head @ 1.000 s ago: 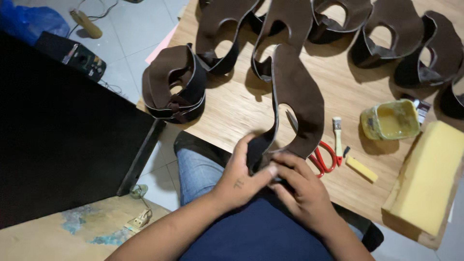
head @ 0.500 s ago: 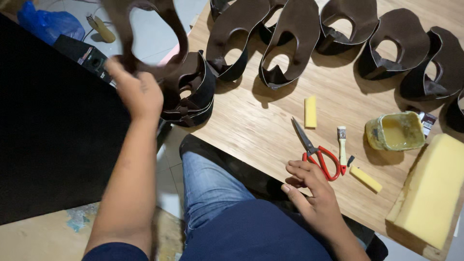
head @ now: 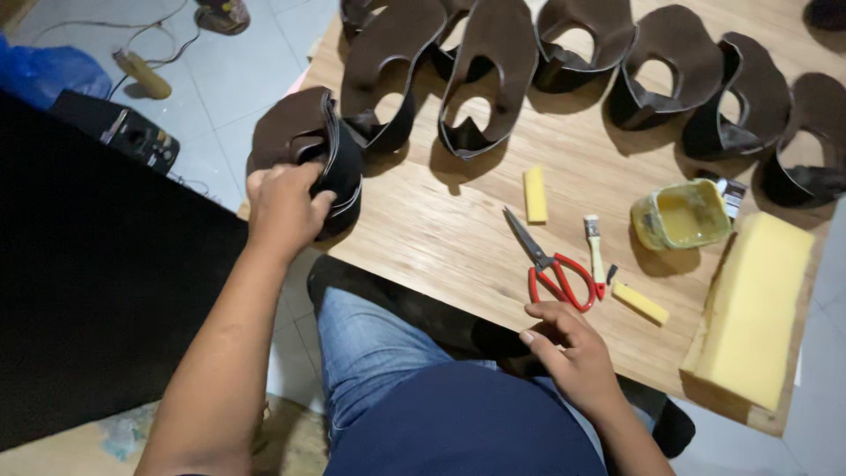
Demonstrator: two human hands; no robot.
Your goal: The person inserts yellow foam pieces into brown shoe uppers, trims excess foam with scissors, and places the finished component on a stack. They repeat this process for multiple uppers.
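Currently the left hand [head: 284, 207] is clamped on the near edge of a stack of dark brown leather shoe-upper pieces [head: 308, 154] at the left corner of the pale wooden tabletop [head: 458, 247]; fingers curl over the top piece, thumb at the side. The right hand [head: 568, 353] rests at the near table edge, loosely curled and holding nothing that shows, just beside the red-handled scissors [head: 551, 264]; whether its fingertips touch the wood I cannot tell.

Judging from the layout, the work looks well along; a row of shaped brown uppers [head: 573, 62] lies spread across the far side of the table, each with its opening cut, while several more sit piled under the left hand. How many are in that pile cannot be counted, since the hand covers part of it.

Near the scissors lie a small brush [head: 596, 247], two little yellow foam blocks [head: 535, 194], an open yellowish pot of paste [head: 680, 214] and a big yellow foam slab [head: 753, 308]; the uppers at the top and right edges are cut off, and the dark surface at left is too dim to read.
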